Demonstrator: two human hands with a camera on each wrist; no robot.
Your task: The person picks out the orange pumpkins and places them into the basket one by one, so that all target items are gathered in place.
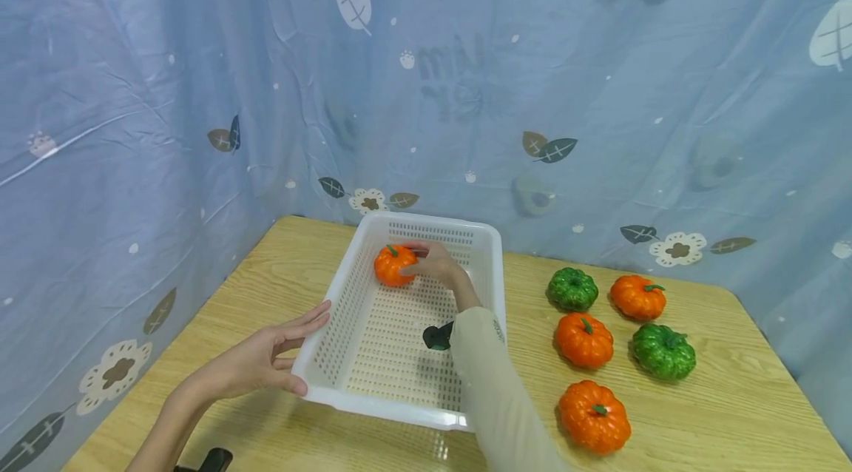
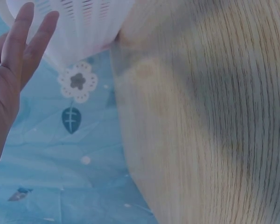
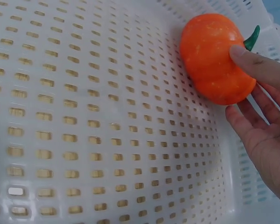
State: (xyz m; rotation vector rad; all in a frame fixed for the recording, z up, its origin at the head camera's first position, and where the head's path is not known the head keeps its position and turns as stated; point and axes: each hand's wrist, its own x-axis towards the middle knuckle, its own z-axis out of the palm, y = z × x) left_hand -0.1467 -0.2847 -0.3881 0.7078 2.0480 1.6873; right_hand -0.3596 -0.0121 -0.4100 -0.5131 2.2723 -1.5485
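Observation:
A white perforated plastic basket (image 1: 393, 403) stands on the wooden table. Inside its far left part is a small orange pumpkin (image 1: 391, 268) with a green stem. My right hand (image 1: 441, 266) reaches into the basket and holds this pumpkin; in the right wrist view the thumb lies over it near the stem and the other fingers are at its lower side. My left hand (image 1: 259, 356) touches the basket's left side near the front corner, its fingers fairly straight and spread along the outer wall. The right sleeve covers part of the basket's right wall.
On the table right of the basket sit several other pumpkins: orange ones (image 1: 594, 417) and two green ones (image 1: 663, 352). A blue patterned curtain (image 1: 466, 87) hangs behind the table and along its left edge. Dark wrist-camera parts (image 1: 214, 460) show near the left forearm.

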